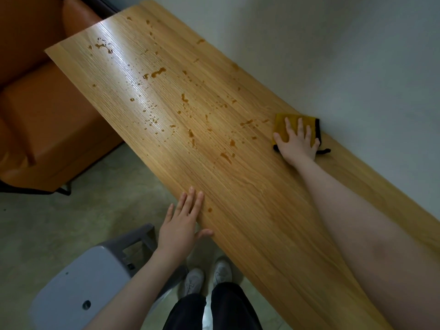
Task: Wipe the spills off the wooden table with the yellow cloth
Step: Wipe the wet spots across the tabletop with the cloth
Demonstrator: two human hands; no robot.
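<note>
A long wooden table (250, 210) runs from the lower right to the upper left along a white wall. Brown spills (157, 73) dot its middle and far half in several drops and streaks. The yellow cloth (281, 123), folded, with a black edge and loop, lies flat by the wall side of the table. My right hand (298, 141) presses on the cloth with straight, spread fingers. My left hand (183, 222) rests flat at the table's near edge, fingers straight, holding nothing, beside one small drop (210, 210).
An orange sofa (42, 120) stands past the table's left side. A grey plastic stool (95, 277) is on the floor at the lower left, next to my legs and white shoes (207, 277). The white wall (333, 55) borders the table's right side.
</note>
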